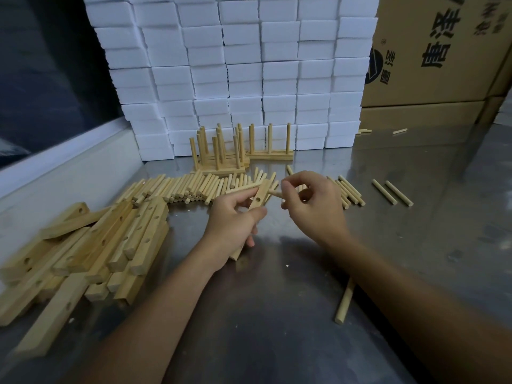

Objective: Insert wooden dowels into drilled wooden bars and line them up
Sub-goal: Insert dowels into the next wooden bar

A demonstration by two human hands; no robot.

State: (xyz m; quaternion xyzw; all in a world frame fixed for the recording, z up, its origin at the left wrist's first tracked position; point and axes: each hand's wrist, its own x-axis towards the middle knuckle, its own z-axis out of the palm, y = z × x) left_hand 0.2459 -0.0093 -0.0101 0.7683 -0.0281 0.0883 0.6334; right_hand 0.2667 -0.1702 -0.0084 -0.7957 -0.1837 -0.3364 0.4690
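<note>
Frame centre, above the counter point(277, 286): my left hand point(235, 220) gripped a drilled bar point(259, 199); my right hand point(310, 203) pinched a dowel point(274, 193) beside it. Both seemed light and rigid, best held mid-length.

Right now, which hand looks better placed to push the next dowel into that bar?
The right hand, probably: it already pinches a dowel aimed at the bar, while the left hand grips that bar.
</note>
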